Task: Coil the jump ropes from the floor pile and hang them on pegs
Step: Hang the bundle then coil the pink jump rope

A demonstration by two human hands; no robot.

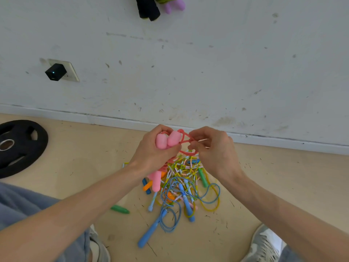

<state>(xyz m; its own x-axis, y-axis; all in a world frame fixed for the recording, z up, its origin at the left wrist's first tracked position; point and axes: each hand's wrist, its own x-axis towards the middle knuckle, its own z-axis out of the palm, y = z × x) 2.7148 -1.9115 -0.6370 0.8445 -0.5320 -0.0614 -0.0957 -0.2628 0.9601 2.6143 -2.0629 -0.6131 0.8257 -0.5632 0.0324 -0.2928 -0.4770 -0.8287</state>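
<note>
- the left hand (156,150), centre of the frame, is curled tight round two pink handles (168,140) held side by side.
- the right hand (213,154) pinches the pink cord (184,138) just beside them, fingertips pressed together.
- part of the cord is hidden behind both hands.
- the pile (181,188) of tangled ropes lies on the floor (75,167) below the hands, too knotted to count.
- two green handles (120,209) show, one apart at the pile's lower left.
- black handles (148,10) at the top edge are cut off.
</note>
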